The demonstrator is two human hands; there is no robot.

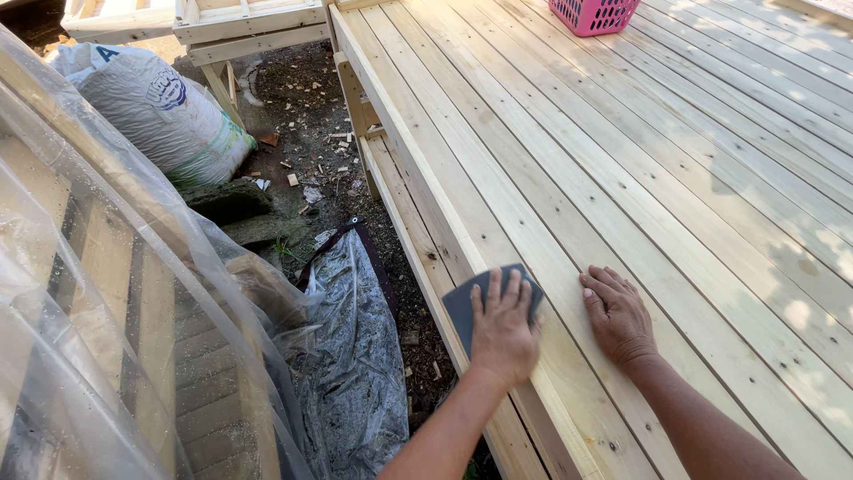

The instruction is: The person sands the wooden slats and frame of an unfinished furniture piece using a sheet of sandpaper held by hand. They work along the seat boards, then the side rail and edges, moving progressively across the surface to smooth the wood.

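Observation:
My left hand (503,331) presses flat on a dark grey sanding sheet (460,305) that lies over the outer edge board of a pale wooden deck (622,160). The sheet wraps slightly over the deck's left edge. My right hand (617,316) rests palm down on the planks just to the right, fingers together and holding nothing. Both forearms come in from the bottom of the view.
A pink plastic basket (593,13) stands on the deck at the far end. Left of the deck the ground drops to dirt with wood scraps (306,116), a white filled sack (155,111), clear plastic sheeting (351,356) and a covered wooden frame (98,293).

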